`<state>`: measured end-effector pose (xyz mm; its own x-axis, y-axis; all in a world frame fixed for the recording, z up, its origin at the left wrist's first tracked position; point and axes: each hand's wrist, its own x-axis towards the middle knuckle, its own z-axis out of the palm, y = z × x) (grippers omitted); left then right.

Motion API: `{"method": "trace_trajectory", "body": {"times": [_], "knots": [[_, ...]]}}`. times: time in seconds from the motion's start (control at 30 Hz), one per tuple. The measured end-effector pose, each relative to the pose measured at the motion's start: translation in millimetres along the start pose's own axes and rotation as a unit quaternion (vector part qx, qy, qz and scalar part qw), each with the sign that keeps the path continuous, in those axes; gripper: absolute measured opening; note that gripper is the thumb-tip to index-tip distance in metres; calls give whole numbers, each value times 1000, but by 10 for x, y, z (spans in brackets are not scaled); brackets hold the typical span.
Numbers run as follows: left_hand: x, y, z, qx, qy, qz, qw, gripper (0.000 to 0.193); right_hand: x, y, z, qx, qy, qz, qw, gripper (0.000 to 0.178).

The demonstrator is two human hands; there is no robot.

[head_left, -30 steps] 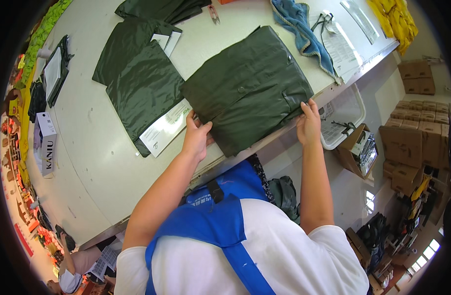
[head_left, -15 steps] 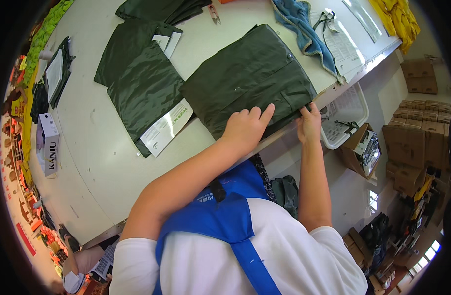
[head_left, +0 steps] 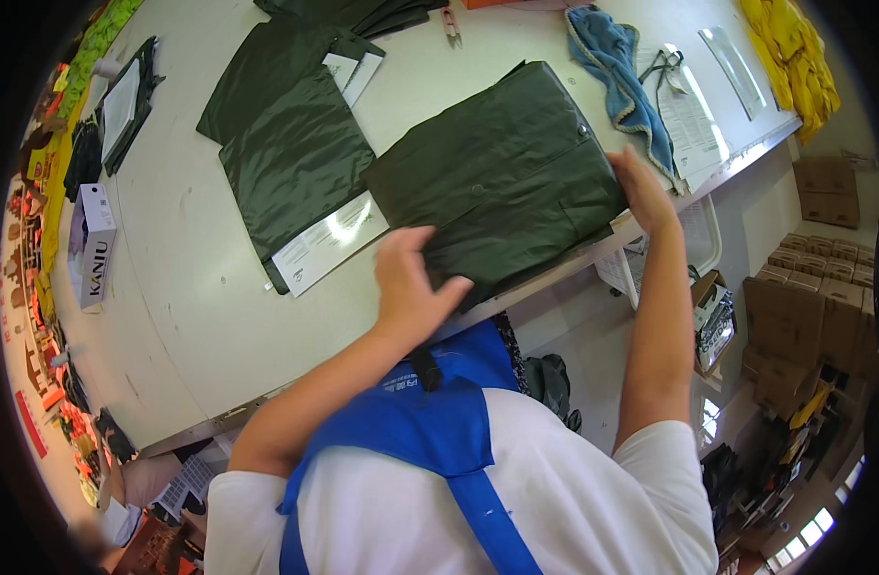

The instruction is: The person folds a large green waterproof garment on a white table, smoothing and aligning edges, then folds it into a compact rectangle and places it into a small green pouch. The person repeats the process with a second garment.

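A folded dark green garment (head_left: 506, 182) of smooth, slightly shiny cloth lies by the table's near edge, with small snap buttons showing on it. My left hand (head_left: 410, 292) is at its near left corner, thumb and fingers spread, gripping nothing; it is slightly blurred. Along the garment's right side rests my right hand (head_left: 647, 195), its fingers stretched out flat against the fold. To the left lies a second dark green folded garment (head_left: 291, 144), with a white printed card (head_left: 329, 240) at its near end and smaller white cards (head_left: 355, 75) at its far right.
Thread snips (head_left: 451, 27) and a blue cloth (head_left: 612, 81) lie farther back on the white table (head_left: 185, 355). A printed sheet (head_left: 693, 134) and yellow fabric (head_left: 794, 67) are at the right. Below the edge stand a white basket (head_left: 712, 235) and stacked cartons (head_left: 794, 311).
My left hand has moved left from the garment's top to its near left corner and spread open. My right hand has gone from the near right corner up along the right side.
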<state>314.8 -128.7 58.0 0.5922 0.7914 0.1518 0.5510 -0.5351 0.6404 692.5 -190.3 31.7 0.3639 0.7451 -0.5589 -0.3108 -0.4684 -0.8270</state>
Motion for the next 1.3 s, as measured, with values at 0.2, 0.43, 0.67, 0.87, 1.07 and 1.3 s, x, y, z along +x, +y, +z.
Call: {"method": "trace_trajectory", "body": {"times": [0.2, 0.43, 0.67, 0.87, 1.07, 1.3], "knots": [[-361, -337, 69, -649, -206, -458, 572, 66, 54, -257, 384, -114, -133, 152, 973, 61], [-274, -376, -568, -831, -122, -256, 478, 110, -863, -184, 993, 123, -20, 49, 991, 47], [-418, -469, -180, -798, -112, -284, 520, 100, -1389, 948, 2348, -52, 14, -15, 998, 34], [-631, -810, -177, -714, -79, -380, 583, 52, -1476, -118, 2010, -322, -345, 26, 881, 30], [-642, -675, -174, -749, -37, -395, 531, 46, -133, -142, 1778, -173, -187, 96, 962, 80], [-618, -658, -550, -721, -109, -327, 601, 54, -183, -208, 1898, -52, -257, 149, 954, 70]]}}
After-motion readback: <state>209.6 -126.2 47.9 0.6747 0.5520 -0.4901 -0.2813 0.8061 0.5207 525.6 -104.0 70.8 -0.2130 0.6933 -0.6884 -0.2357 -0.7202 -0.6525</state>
